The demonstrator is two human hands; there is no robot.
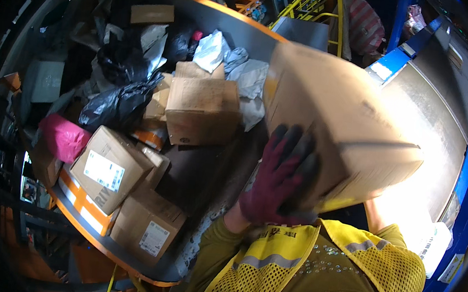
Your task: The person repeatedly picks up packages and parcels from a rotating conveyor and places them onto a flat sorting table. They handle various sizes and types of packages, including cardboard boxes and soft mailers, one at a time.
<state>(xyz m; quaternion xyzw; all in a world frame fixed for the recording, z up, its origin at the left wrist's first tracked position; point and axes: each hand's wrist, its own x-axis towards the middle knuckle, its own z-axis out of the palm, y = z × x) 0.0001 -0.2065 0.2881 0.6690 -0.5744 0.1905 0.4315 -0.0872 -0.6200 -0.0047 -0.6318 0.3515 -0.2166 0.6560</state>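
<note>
A large cardboard box (328,112), blurred and tilted, is held in front of my chest between both hands. My left hand (283,175), in a dark red and black work glove, presses its spread fingers against the box's near left side. My right hand (373,195) is mostly hidden at the box's lower right edge; the wrist and sleeve show below it. To the left stands a large grey sorting bin with an orange rim (245,15). Inside it, a brown carton (203,110) sits closest to the held box.
The bin also holds a labelled carton (109,168), another carton (148,222), black plastic bags (116,102), white pouches (211,52) and a pink parcel (63,137). A brightly lit metal chute (424,112) with blue edges runs on the right. Behind stands a yellow metal frame (341,22).
</note>
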